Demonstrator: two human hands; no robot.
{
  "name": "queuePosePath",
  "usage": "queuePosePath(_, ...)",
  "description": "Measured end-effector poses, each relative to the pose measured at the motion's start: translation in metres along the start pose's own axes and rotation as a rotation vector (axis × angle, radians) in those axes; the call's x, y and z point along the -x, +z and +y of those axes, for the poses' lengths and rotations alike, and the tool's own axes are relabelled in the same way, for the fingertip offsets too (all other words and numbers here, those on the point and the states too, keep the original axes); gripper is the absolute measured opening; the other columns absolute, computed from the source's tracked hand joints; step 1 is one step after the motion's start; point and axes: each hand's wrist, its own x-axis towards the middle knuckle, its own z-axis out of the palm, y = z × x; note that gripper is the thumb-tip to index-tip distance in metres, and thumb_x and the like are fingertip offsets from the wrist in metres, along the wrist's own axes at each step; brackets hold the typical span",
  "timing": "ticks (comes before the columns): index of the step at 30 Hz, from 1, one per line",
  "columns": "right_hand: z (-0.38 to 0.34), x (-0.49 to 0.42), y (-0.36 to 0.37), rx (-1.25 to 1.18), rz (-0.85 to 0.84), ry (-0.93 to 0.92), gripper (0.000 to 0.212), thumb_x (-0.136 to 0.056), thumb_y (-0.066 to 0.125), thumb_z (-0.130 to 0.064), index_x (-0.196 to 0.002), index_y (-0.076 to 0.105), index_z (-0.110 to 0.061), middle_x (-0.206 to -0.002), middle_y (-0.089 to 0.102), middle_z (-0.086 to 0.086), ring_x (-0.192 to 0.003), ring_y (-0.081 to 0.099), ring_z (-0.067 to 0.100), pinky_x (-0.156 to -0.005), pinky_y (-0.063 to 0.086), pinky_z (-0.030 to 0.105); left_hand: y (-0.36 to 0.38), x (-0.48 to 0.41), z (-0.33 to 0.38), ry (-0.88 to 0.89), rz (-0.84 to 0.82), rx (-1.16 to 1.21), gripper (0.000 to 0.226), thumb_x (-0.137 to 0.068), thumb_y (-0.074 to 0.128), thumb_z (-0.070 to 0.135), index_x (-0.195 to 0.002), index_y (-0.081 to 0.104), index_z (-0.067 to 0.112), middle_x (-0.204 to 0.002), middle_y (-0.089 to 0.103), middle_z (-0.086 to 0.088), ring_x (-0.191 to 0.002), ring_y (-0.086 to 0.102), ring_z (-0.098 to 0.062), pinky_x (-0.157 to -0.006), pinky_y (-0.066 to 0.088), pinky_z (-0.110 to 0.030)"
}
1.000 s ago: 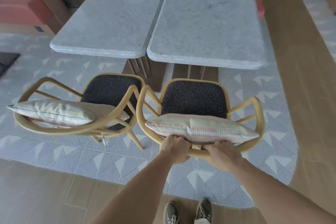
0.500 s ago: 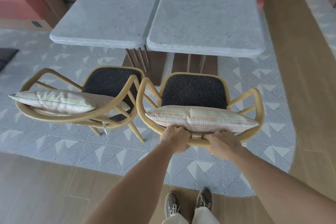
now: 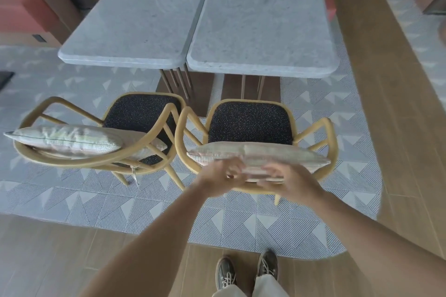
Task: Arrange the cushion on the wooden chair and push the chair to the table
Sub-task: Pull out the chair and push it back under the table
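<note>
Both hands sit at the back rail of the wooden chair (image 3: 259, 149), blurred by motion. Left hand (image 3: 218, 177): fingers spread, apparently off the rail. Right hand (image 3: 293, 181): fingers loosely curled beside the cushion's lower edge; contact cannot be told.

Cushion (image 3: 258, 158) stands on edge against the backrest, just beyond the fingertips, its lower edge partly behind the right hand. Chair's seat front is near the marble table (image 3: 260, 26) but not under it; a strip of patterned rug (image 3: 241, 219) shows between.

Risks, as judged:
- The cushion leans upright with nothing pinning it; a bump from either hand could tip it forward onto the seat.
- The second chair (image 3: 101, 135) stands just left of the grip, armrests almost touching; a skewed push would knock them together.
- The legs may drag and bunch the rug.
</note>
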Motion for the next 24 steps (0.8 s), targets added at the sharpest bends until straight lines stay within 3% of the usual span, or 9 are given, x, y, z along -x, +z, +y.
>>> queuePosePath(2, -0.018, -0.008, -0.038, -0.339, 0.240, 0.058, 0.065, -0.087, 0.056, -0.073, -0.128, 0.068, -0.025, -0.106, 0.075, -0.017, -0.100, 0.071, -0.004, -0.092, 0.058, 0.022, -0.034, 0.008, 0.019, -0.014, 0.278, 0.320, 0.063, -0.090, 0.055, 0.076, -0.125, 0.067, 0.025, -0.113, 0.071, 0.022, -0.105, 0.073, -0.002, -0.094, 0.064, -0.040)
queuePosePath(5, -0.058, -0.032, -0.105, -0.654, 0.484, 0.059, 0.059, -0.088, 0.059, -0.059, -0.129, 0.067, -0.017, -0.113, 0.073, -0.015, -0.109, 0.068, -0.009, -0.100, 0.051, 0.014, -0.099, 0.003, 0.067, 0.063, 0.598, 0.604, 0.061, -0.092, 0.057, 0.066, -0.136, 0.061, 0.023, -0.129, 0.072, 0.002, -0.121, 0.071, -0.015, -0.108, 0.056, -0.048)
queuePosePath(9, -0.117, -0.028, -0.189, -0.769, 0.731, -0.135, 0.061, -0.094, 0.055, -0.048, -0.135, 0.060, -0.004, -0.134, 0.068, 0.011, -0.129, 0.065, 0.017, -0.111, 0.047, 0.026, -0.181, 0.009, 0.150, 0.413, 0.768, 0.728, 0.047, -0.101, 0.050, 0.066, -0.138, 0.056, 0.037, -0.139, 0.068, 0.003, -0.133, 0.065, -0.021, -0.114, 0.051, -0.050)
queuePosePath(11, -0.138, -0.006, -0.222, -0.710, 0.825, -0.229, 0.063, -0.097, 0.050, -0.044, -0.140, 0.056, 0.003, -0.141, 0.063, 0.015, -0.134, 0.061, 0.020, -0.113, 0.045, 0.025, -0.204, 0.023, 0.188, 0.575, 0.784, 0.746, 0.057, -0.098, 0.050, 0.076, -0.141, 0.054, 0.040, -0.145, 0.064, 0.002, -0.139, 0.061, -0.022, -0.114, 0.050, -0.044)
queuePosePath(13, -0.149, 0.027, -0.247, -0.635, 0.833, -0.257, 0.066, -0.099, 0.047, -0.042, -0.144, 0.049, 0.006, -0.147, 0.058, 0.019, -0.140, 0.056, 0.026, -0.119, 0.042, 0.034, -0.212, 0.037, 0.225, 0.659, 0.758, 0.729, 0.069, -0.093, 0.050, 0.081, -0.145, 0.049, 0.036, -0.151, 0.059, -0.004, -0.144, 0.055, -0.023, -0.116, 0.046, -0.043)
queuePosePath(17, -0.152, 0.109, -0.292, -0.520, 0.898, -0.351, 0.094, -0.098, 0.047, -0.070, -0.149, 0.040, 0.008, -0.154, 0.048, 0.023, -0.145, 0.049, 0.032, -0.123, 0.037, 0.046, -0.200, 0.062, 0.306, 0.851, 0.669, 0.725, 0.085, -0.091, 0.050, 0.080, -0.150, 0.038, 0.021, -0.155, 0.051, -0.010, -0.149, 0.049, -0.027, -0.120, 0.042, -0.043)
queuePosePath(19, -0.154, 0.146, -0.312, -0.485, 0.934, -0.397, 0.102, -0.095, 0.046, -0.074, -0.150, 0.037, 0.012, -0.155, 0.046, 0.026, -0.147, 0.047, 0.035, -0.123, 0.036, 0.049, -0.189, 0.069, 0.345, 0.872, 0.631, 0.796, 0.072, -0.102, 0.048, 0.061, -0.153, 0.032, 0.012, -0.155, 0.048, -0.013, -0.150, 0.047, -0.028, -0.121, 0.042, -0.043)
queuePosePath(22, -0.139, 0.212, -0.343, -0.400, 1.035, -0.417, 0.098, -0.098, 0.045, -0.069, -0.150, 0.035, 0.014, -0.155, 0.043, 0.031, -0.147, 0.044, 0.040, -0.123, 0.035, 0.052, -0.164, 0.073, 0.415, 0.932, 0.482, 0.884, 0.031, -0.113, 0.029, 0.027, -0.143, 0.031, 0.019, -0.151, 0.045, -0.009, -0.150, 0.046, -0.028, -0.123, 0.042, -0.046)
queuePosePath(24, -0.121, 0.260, -0.363, -0.346, 1.105, -0.420, 0.094, -0.100, 0.043, -0.065, -0.150, 0.034, 0.014, -0.155, 0.042, 0.032, -0.147, 0.044, 0.043, -0.123, 0.036, 0.051, -0.140, 0.077, 0.461, 0.977, 0.424, 0.863, 0.037, -0.111, 0.042, 0.043, -0.139, 0.032, 0.020, -0.149, 0.045, -0.008, -0.147, 0.048, -0.027, -0.123, 0.042, -0.045)
